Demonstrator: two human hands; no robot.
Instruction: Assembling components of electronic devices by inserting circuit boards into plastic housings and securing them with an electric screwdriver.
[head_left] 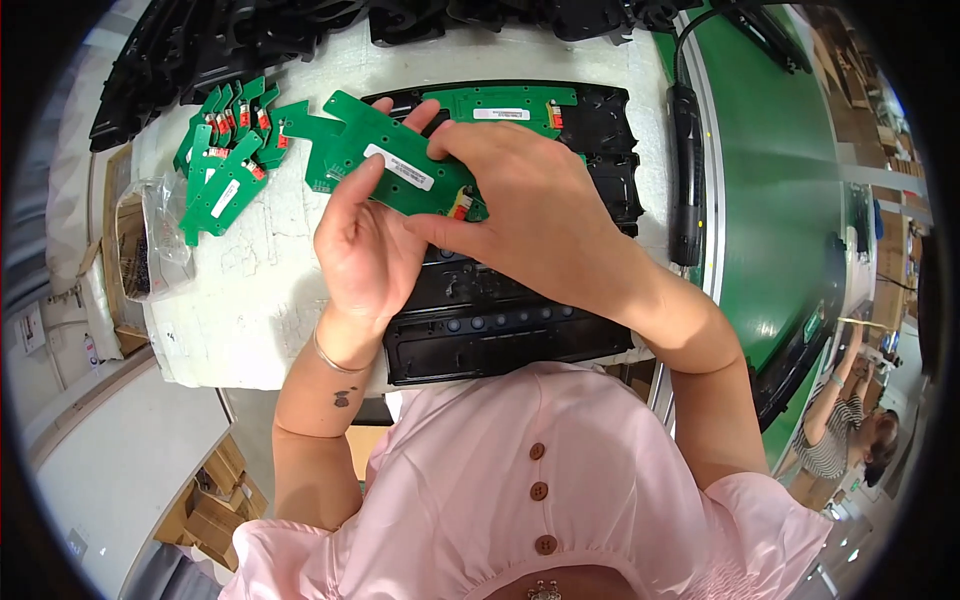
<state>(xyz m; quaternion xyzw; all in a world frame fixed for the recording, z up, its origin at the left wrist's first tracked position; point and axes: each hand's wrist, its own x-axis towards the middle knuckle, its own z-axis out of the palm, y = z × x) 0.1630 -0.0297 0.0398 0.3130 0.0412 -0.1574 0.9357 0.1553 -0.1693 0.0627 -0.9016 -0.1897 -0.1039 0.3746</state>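
Note:
Between both hands I hold a green circuit board [345, 150] with a white label and a red-and-yellow part at its right end. My left hand [370, 235] grips it from below, thumb on top beside the label. My right hand [530, 190] is closed on the board's right end, fingers and thumb over its edges. Beneath my hands lie black plastic panels [500, 345] with rows of round studs. On the far panel sits another green board [460, 105], partly covered by my right hand.
A pile of green boards [225, 185] with red parts lies at the far left. Beside it stands a bin lined with clear plastic [160, 240]. Black plastic parts [220, 40] line the back edge. A black handheld tool [686, 170] hangs at the right, near a green surface [770, 190]. Another person [840, 440] works far right.

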